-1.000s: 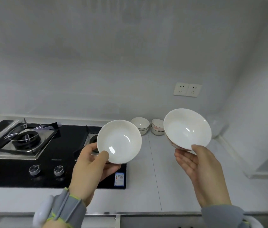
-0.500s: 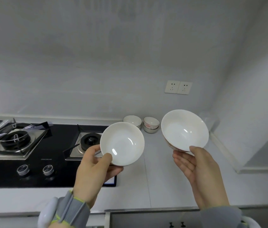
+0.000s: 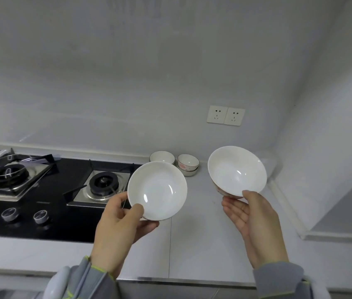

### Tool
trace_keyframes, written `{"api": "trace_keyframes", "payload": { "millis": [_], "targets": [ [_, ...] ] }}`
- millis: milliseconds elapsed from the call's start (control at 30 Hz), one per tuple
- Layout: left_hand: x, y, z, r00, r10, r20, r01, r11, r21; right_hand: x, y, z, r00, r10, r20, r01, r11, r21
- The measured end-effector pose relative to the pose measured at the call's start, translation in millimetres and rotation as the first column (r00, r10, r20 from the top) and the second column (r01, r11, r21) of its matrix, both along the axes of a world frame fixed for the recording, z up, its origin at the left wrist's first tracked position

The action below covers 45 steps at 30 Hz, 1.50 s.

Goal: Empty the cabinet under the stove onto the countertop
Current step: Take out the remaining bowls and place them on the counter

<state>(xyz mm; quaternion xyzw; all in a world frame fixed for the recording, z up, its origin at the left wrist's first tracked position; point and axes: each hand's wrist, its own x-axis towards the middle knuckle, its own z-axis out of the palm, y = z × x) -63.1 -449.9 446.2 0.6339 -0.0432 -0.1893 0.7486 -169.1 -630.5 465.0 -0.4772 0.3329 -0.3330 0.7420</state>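
Observation:
My left hand (image 3: 119, 229) grips a shallow white bowl (image 3: 157, 190) by its near rim, thumb inside, holding it above the seam between the stove and the countertop (image 3: 196, 244). A deeper white bowl (image 3: 237, 170) with a reddish pattern outside is held by my right hand (image 3: 254, 223), thumb on the rim and fingers under the base, over the countertop's right part. Both bowls tilt toward me. The cabinet under the stove is out of sight.
Two small stacks of bowls (image 3: 162, 157) (image 3: 188, 164) stand against the back wall. A black gas stove (image 3: 47, 190) with two burners and two knobs fills the left. A double wall socket (image 3: 225, 115) is above; a side wall and raised ledge (image 3: 287, 206) bound the right.
The view has shifted to the right, so the stove sits further left in frame. Both hands keep the same hold on their bowls, which stay at about the same height.

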Motion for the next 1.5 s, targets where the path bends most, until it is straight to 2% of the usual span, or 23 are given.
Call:
{"api": "trace_keyframes", "payload": {
  "millis": [300,633,800,1067,1367,1500],
  "targets": [
    [32.2,-52.7,-9.7,1.0,0.026,-0.012,-0.026,1.0,-0.007,36.7,-57.4,-10.4,0.998,0.022,-0.055,-0.023,1.0,-0.02],
    [130.5,-144.5,-9.4,0.999,-0.051,-0.009,0.052,0.999,0.012,122.5,-143.7,-11.2,0.995,-0.032,-0.095,0.025,0.997,-0.075],
    [187.1,-182.3,-15.2,0.995,-0.095,-0.036,0.095,0.995,0.025,170.5,-176.2,-25.8,0.99,-0.071,-0.123,0.068,0.997,-0.029],
    [226.8,-227.8,-31.2,0.987,-0.131,-0.096,0.139,0.987,0.081,206.4,-220.3,-54.5,0.98,-0.079,-0.181,0.085,0.996,0.026],
    [266.5,-282.6,-58.3,0.986,-0.11,-0.126,0.128,0.982,0.142,247.8,-280.5,-98.8,0.968,-0.057,-0.243,0.09,0.987,0.129],
    [273.8,-301.0,-87.3,0.977,-0.086,-0.194,0.122,0.976,0.18,258.8,-304.4,-134.6,0.953,-0.018,-0.302,0.083,0.976,0.203]
  ]
}}
